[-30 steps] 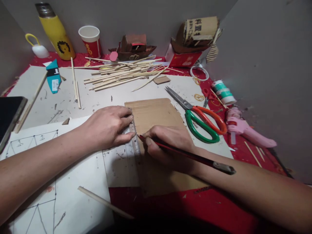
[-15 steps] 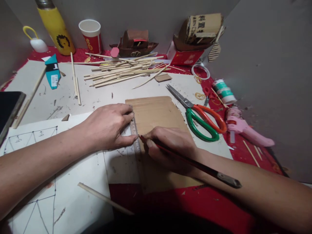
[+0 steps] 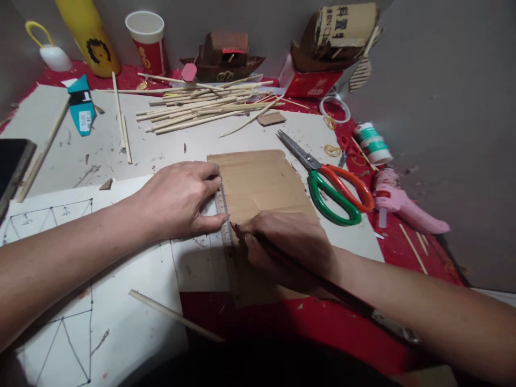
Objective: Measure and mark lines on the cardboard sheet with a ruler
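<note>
A brown cardboard piece (image 3: 262, 183) lies in the middle, with a clear ruler (image 3: 225, 234) along its left edge. My left hand (image 3: 181, 199) presses on the ruler, fingertips at its upper part and thumb lower down. Over the cardboard, my right hand (image 3: 282, 247) is closed round a dark red pencil (image 3: 310, 277), its tip touching down beside the ruler near my left thumb. Green and orange scissors (image 3: 322, 180) lie half open to the right of the cardboard. A white sheet with drawn lines (image 3: 133, 279) is under my left forearm.
Wooden sticks (image 3: 201, 110) are heaped behind the cardboard. A yellow bottle (image 3: 91, 43), a paper cup (image 3: 147, 45) and two cardboard boat models (image 3: 226, 56) stand along the back. A pink glue gun (image 3: 407, 204) lies at right, a dark device (image 3: 14, 166) at left.
The view has shifted slightly, so the objects sit higher in the picture. The pencil's back end has tilted lower, towards my right forearm. My left hand stays on the ruler.
</note>
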Tool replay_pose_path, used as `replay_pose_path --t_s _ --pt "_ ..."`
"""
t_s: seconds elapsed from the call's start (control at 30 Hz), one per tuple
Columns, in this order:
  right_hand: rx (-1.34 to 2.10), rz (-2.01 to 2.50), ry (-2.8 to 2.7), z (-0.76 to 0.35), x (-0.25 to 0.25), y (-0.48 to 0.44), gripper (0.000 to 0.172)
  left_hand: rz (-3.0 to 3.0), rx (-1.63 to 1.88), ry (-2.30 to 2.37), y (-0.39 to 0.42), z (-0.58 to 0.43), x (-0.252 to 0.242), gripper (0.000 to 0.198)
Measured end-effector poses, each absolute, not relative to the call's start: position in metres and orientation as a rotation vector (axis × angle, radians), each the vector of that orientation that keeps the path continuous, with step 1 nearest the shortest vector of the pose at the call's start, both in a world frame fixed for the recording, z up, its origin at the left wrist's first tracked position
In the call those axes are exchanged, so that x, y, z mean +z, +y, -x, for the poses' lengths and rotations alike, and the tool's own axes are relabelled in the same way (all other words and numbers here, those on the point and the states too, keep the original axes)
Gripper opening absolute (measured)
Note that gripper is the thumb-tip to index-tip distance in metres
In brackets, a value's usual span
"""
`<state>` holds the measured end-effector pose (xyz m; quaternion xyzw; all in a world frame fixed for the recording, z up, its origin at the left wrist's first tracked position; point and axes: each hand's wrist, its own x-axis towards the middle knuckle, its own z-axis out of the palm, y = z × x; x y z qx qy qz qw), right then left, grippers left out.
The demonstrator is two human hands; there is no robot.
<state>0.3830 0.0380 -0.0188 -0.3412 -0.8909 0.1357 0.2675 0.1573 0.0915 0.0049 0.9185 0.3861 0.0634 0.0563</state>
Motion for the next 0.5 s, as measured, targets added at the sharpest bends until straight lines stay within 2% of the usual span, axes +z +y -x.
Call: replay_pose_path --t_s 0.17,0.5 --pt "0.446 0.866 -2.411 -0.384 -0.014 0.033 0.021 -2.768 0.182 1.18 0.091 -0.158 0.005 0.042" --pt "0.55 0.806 -2.44 -0.392 -0.014 0.023 0.018 -2.799 0.187 1.182 0.091 -0.159 0.005 0.042"
